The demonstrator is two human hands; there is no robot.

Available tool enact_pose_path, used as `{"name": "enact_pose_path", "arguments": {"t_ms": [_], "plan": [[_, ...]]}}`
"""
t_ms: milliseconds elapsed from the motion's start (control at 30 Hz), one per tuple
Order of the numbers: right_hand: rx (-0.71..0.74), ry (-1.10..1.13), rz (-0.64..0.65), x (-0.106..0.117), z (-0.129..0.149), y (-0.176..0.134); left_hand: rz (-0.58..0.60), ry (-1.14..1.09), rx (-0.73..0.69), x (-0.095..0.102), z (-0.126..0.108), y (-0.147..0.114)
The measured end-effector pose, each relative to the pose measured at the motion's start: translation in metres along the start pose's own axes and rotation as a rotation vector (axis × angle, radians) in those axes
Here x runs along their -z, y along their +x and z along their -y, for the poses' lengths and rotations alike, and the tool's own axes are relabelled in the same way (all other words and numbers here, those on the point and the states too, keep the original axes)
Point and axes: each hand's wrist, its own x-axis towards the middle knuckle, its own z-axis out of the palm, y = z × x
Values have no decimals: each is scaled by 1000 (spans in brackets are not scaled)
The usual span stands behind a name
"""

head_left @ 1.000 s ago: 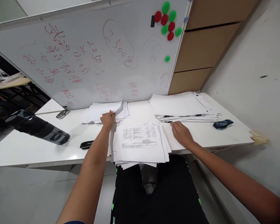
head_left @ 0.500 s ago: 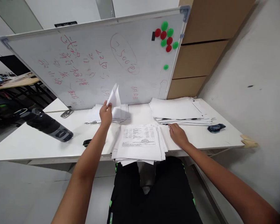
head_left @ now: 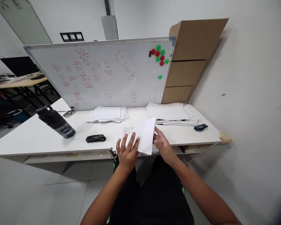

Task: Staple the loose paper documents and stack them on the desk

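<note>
A stack of printed papers (head_left: 119,137) lies at the front edge of the desk, straight before me. My left hand (head_left: 127,156) rests on it with the fingers spread, gripping nothing. The right edge of a top sheet of paper (head_left: 147,137) is raised, pinched by my right hand (head_left: 162,145); the fingertips are partly hidden behind it. Left of the stack lies a black stapler (head_left: 96,138). Farther back are a left pile of papers (head_left: 107,113) and a larger right pile of papers (head_left: 167,111).
A whiteboard (head_left: 96,75) with red writing and round magnets leans at the back. Cardboard boxes (head_left: 187,40) rise beside it. A dark water bottle (head_left: 57,122) and a computer mouse (head_left: 68,113) sit on the left; a small dark packet (head_left: 200,127) lies right.
My left hand has come from the left pile down onto the front stack, without the paper it held. My right hand has moved left to the sheet's edge. The view has tilted up.
</note>
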Motion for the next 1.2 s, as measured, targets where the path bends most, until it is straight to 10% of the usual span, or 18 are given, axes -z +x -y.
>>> {"name": "enact_pose_path", "arguments": {"t_ms": [167,400,667,767,1000,1200], "plan": [[-278,-61,-124,-6,9,3,-10,76,-70,1,-5,-9],[-299,-125,-190,-7,-11,-1,-142,88,-285,-8,-12,-11],[-431,-121,-94,23,-10,-12,105,-73,-401,-5,22,-16],[-446,-170,-36,37,0,-14,166,-223,-210,2,37,-17],[-389,-271,248,56,40,-3,261,-1027,716,37,41,3],[-275,-221,40,51,38,13,225,-1236,882,64,38,23]]}}
